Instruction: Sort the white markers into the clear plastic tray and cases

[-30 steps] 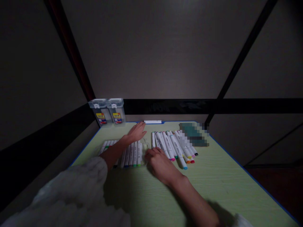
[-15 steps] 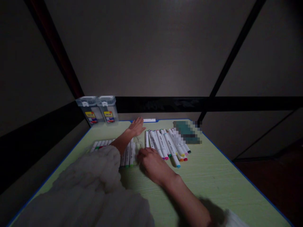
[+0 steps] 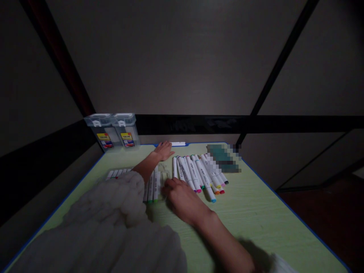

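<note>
My left hand (image 3: 164, 150) lies near the table's far edge with its fingers stretched out, next to a white pen (image 3: 178, 144) in the edge groove. Its forearm crosses over a row of white markers (image 3: 150, 186) with green ends, which sit beside a see-through tray (image 3: 164, 177). At the tray's right side, my right hand (image 3: 182, 197) has its fingers curled down on the clear plastic; the fingertips are partly hidden. Just beyond that hand a loose group of white markers (image 3: 193, 172) with coloured ends lies on the table.
Two clear lidded boxes (image 3: 125, 131) with yellow labels stand at the back left of the pale green table (image 3: 256, 223). A blurred-out green flat object (image 3: 223, 153) lies at the back right. Dark-banded wall panels (image 3: 182, 76) rise behind.
The view has shifted slightly, and the boxes appear a little further left. Both hands keep nearly the same places, with the right hand a touch further left.
</note>
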`<action>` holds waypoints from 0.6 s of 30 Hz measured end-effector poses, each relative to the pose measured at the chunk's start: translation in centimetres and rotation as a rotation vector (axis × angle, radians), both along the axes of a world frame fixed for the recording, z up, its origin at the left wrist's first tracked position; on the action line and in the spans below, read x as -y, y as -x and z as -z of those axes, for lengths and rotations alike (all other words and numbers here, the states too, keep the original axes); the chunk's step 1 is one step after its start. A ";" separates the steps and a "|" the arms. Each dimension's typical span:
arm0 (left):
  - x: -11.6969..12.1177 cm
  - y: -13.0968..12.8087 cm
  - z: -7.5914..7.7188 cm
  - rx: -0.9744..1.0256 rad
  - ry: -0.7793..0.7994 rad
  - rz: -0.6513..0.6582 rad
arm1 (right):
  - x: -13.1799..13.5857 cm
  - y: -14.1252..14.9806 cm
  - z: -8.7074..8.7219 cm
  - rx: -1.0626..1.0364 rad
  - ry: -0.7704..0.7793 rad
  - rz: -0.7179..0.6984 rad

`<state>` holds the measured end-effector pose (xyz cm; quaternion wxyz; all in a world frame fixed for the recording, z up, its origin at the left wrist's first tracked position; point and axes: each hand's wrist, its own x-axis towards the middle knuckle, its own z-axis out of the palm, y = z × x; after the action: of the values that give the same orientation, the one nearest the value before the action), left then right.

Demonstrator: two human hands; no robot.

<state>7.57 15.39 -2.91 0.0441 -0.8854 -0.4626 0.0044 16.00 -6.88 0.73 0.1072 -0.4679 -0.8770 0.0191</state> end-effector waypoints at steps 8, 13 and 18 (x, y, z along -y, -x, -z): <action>0.6 -0.3 -0.1 0.049 -0.072 0.013 | 0.0 0.1 0.1 -0.001 -0.008 -0.002; 0.7 -0.4 -0.1 0.061 -0.107 -0.003 | -0.1 0.0 0.2 0.005 -0.020 -0.010; 0.9 -0.4 -0.2 0.058 -0.103 -0.021 | -0.1 0.0 0.2 0.016 -0.041 -0.005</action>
<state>8.00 14.52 -2.71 0.0759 -0.8769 -0.4724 -0.0446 15.99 -6.82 0.51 0.1097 -0.4634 -0.8793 -0.0024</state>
